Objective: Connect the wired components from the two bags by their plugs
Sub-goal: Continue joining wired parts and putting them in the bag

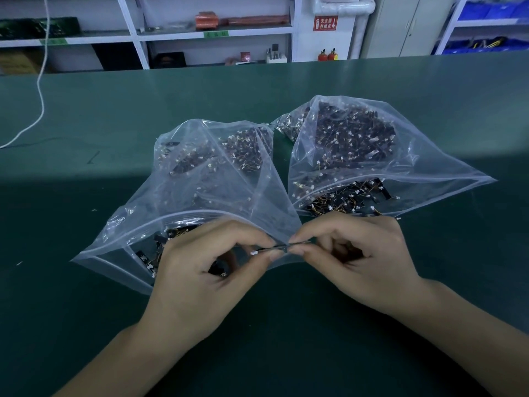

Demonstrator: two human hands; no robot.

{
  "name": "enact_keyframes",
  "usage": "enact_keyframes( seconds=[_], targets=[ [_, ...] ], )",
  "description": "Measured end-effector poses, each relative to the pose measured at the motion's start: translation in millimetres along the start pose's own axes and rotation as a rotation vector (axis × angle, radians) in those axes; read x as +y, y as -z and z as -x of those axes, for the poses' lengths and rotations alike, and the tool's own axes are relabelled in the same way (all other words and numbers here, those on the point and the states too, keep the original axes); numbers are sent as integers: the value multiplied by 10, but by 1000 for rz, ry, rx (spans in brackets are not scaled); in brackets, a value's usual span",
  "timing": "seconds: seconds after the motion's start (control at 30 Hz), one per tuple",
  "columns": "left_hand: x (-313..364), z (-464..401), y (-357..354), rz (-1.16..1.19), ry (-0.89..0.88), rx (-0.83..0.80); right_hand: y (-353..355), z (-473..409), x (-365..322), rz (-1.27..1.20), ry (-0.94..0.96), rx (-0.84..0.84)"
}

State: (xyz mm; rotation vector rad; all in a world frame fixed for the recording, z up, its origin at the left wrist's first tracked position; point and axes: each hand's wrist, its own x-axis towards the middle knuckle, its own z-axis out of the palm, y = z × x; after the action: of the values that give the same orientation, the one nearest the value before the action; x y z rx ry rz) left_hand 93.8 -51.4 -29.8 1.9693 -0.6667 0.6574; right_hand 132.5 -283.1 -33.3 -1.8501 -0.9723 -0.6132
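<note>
- The two wired components (282, 247) were pinched between your hands, just above the near middle of the table (86, 116), right over the near right corner of the left bag's mouth.
- Your left hand (206, 270) had thumb and forefinger closed on its end of the thin wire, with a small white plug (253, 253) showing just beside the fingertips; a dark part sat tucked in the palm.
- Your right hand (355, 253) pinched the other end the same way, its other fingers curled round a dark piece.
- Whether the plugs had already seated could not be told; they were too small and partly hidden.
- To do this step well, you needed to grip the plug housings, not the wires, line them up straight, and push end to end without twisting.
- Doing the joining clear of the bag film would probably have kept it from catching.
- The left bag (183, 196) lay open toward you at the table's near middle; the right bag (372, 156) lay just beside it, also open, a few parts spilling from its mouth.
- A white cable (40, 90) trailed across the far left of the table.
</note>
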Motion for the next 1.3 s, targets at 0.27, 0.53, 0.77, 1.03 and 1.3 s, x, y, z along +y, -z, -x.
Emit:
enact_keyframes(
  seconds=[0.27, 0.53, 0.77, 1.03, 1.3],
  targets=[
    [7, -15, 20, -46, -13, -29, 27, -10, 10, 7, -2, -25],
    [37, -24, 59, -77, -4, -4, 218, -43, 232, 41, -180, 41],
    [30, -30, 53, -87, -13, -15, 312, -44, 446, 389, -364, 6],
    [-3, -21, 56, -92, -15, -42, 354, -43, 525, 612, -411, 59],
    [-106, -74, 192, -356, -124, -70, 395, -45, 565, 699, -380, 17]
  ],
)
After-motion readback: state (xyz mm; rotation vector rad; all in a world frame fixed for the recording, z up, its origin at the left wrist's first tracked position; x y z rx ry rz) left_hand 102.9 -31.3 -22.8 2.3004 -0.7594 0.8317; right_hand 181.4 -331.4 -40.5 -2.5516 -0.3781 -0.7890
